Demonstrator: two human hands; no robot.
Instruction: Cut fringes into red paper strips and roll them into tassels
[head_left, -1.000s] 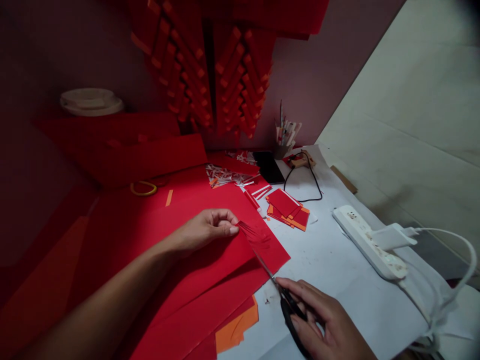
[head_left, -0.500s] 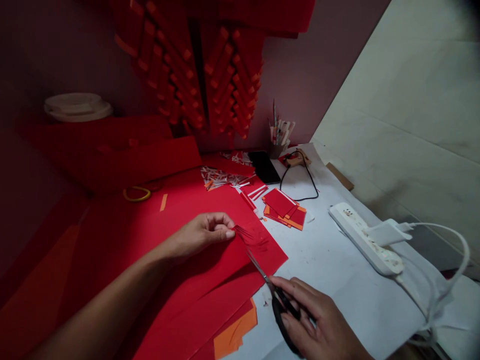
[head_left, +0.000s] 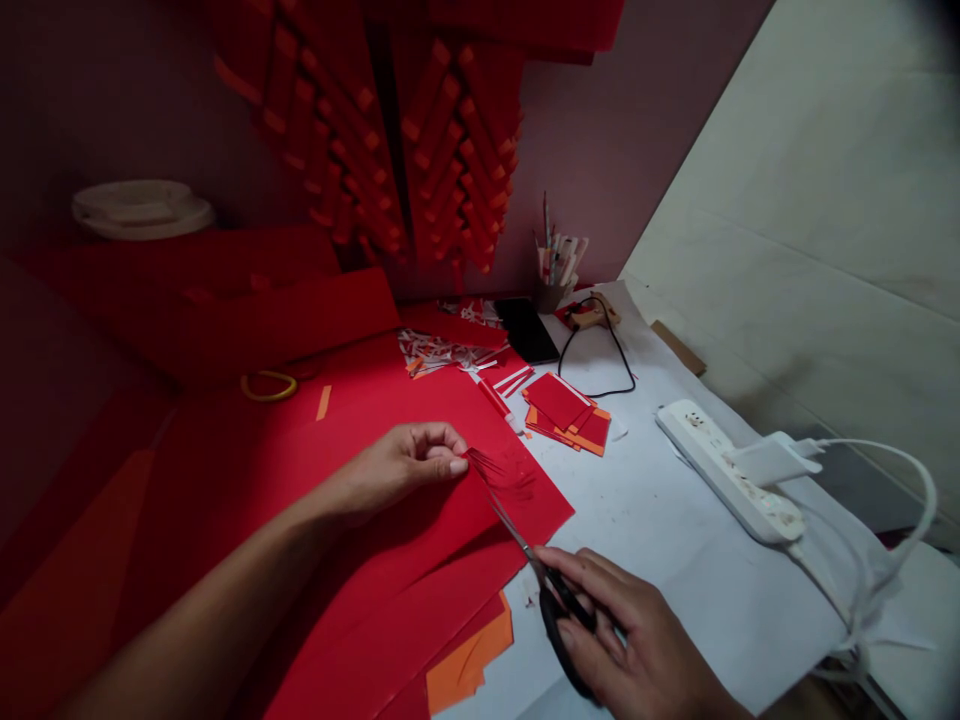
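My left hand (head_left: 420, 458) pinches the end of a small piece of red paper (head_left: 480, 460) whose other end is cut into thin fringe strips. Black-handled scissors (head_left: 559, 620) are in my right hand (head_left: 630, 630), with fingers through the loops. Their blades point up and left, the tips close to the fringe; whether they touch it I cannot tell. Beneath both lies a large red sheet (head_left: 360, 610), and an orange paper piece (head_left: 472, 660) sticks out from under its front edge.
Stacked red and orange cards (head_left: 566, 410) lie near a glue stick (head_left: 499, 400). Behind are paper scraps (head_left: 442, 350), a black phone (head_left: 527, 330), a pen cup (head_left: 551, 292) and a glue gun (head_left: 596, 312) with a black cord. A white power strip (head_left: 727, 470) stands right; yellow-handled scissors (head_left: 268, 385) lie left.
The whole view has shifted slightly. Both hands keep nearly the same pose, the left one still on the fringed red paper and the scissor tips still close to it.
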